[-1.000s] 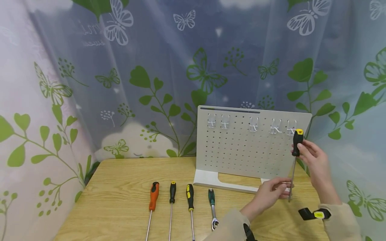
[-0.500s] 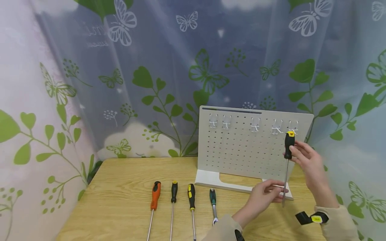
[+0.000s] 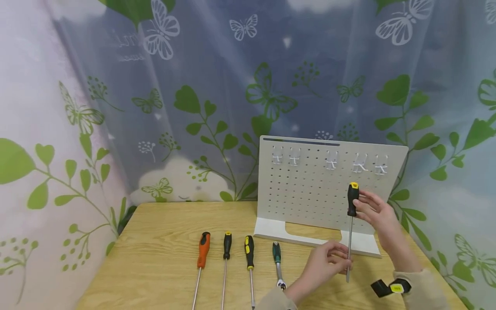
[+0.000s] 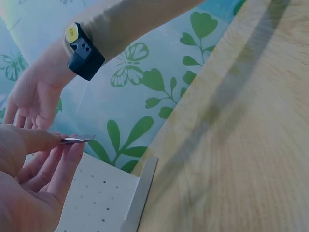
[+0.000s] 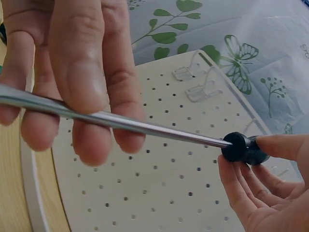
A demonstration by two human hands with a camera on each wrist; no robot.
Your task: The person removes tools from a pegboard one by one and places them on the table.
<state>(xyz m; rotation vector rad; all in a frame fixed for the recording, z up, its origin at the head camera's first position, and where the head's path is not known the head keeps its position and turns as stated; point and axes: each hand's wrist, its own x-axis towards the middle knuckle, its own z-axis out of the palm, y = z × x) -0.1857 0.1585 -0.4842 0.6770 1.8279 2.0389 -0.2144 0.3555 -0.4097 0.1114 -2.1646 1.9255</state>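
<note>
A screwdriver point(image 3: 352, 199) with a black, yellow-topped handle hangs upright in front of the pegboard, tip down. My right hand point(image 3: 376, 215) pinches its handle between thumb and fingers. Lower down, my left hand point(image 3: 324, 261) pinches the metal shaft point(image 5: 159, 129) near the tip, thumb on one side and fingers behind. In the left wrist view the flat tip point(image 4: 79, 139) pokes out past the left thumb. White wire hooks point(image 3: 359, 162) sit along the upper part of the pegboard point(image 3: 310, 189), above the screwdriver.
On the wooden table point(image 3: 162, 258) lie an orange screwdriver point(image 3: 203, 249), a slim black screwdriver point(image 3: 227, 245), a black-and-yellow screwdriver point(image 3: 249, 252) and a green-handled ratchet wrench point(image 3: 277, 254), side by side. A printed curtain point(image 3: 209, 86) hangs behind the table.
Both hands have moved left and down with the screwdriver, from the pegboard's right edge to in front of it. The view has shifted slightly. The tools on the table stay put.
</note>
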